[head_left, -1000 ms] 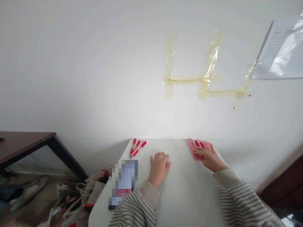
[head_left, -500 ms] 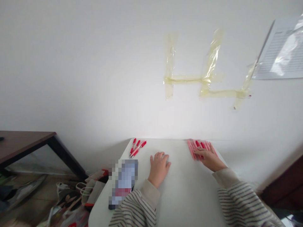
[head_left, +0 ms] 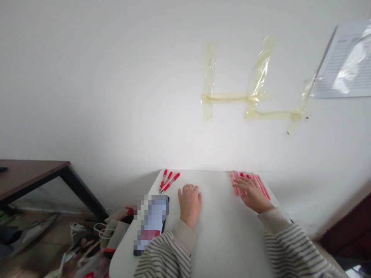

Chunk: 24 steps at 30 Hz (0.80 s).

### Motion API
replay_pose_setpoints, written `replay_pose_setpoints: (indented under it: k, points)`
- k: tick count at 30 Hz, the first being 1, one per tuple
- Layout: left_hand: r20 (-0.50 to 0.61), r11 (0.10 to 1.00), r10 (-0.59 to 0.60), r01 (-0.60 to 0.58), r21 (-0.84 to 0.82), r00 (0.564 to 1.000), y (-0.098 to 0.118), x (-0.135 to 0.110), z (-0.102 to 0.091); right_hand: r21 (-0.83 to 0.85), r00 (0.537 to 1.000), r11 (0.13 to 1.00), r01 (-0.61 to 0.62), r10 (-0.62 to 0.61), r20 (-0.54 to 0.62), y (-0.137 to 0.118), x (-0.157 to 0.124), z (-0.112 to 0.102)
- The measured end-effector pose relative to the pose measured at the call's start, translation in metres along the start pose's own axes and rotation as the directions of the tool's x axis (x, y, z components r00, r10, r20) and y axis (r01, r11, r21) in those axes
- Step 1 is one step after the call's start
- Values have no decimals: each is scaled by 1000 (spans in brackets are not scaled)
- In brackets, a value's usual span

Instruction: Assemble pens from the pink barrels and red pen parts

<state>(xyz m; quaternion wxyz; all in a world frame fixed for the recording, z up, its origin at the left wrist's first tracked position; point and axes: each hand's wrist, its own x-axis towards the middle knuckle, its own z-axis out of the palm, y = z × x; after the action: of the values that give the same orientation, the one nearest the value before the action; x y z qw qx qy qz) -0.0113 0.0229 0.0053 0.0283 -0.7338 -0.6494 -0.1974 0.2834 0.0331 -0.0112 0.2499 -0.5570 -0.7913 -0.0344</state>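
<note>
My left hand (head_left: 190,205) is palm down over the white table (head_left: 223,239), its fingers apart and slightly bent, holding nothing. Just beyond it to the left, a small group of red and pink pens (head_left: 168,182) lies near the table's back edge. At the back right, slim pink pen-like sticks (head_left: 263,187) form a row, several of them side by side. Across the left part of that row reaches my right hand (head_left: 252,195), with fingers stretched out and apart. It covers some sticks and a few red pieces (head_left: 242,175) among them.
A phone (head_left: 152,224) with a blurred screen lies on the table's left side, partly behind my left sleeve. A white wall (head_left: 121,96) with yellowed tape (head_left: 228,97) rises behind. Bags and clutter (head_left: 95,247) fill the floor at left, near a dark desk (head_left: 34,170).
My left hand has shifted a little to the left. The right hand has slid left over the row, uncovering more sticks at its right end.
</note>
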Motion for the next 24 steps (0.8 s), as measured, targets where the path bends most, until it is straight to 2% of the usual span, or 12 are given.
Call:
replay_pose_setpoints:
  k: [5,7,10,17,24]
  points:
    - [-175,959,-191,221,175,966,-13,5,-9,100,990,987,128,-133,47,-39,5,16]
    - [-206,933,-231,276,229,951,-18,6,-7,153,979,975,160,-177,105,-53,5,23]
    - [-214,914,-263,314,258,941,-23,8,-2,191,965,971,141,-178,192,-67,5,31]
    - [-219,900,-297,350,261,929,-29,16,4,252,964,959,125,-178,197,-69,4,34]
    - [-290,855,-335,419,306,896,-32,24,13,265,963,956,130,-185,196,-67,4,33]
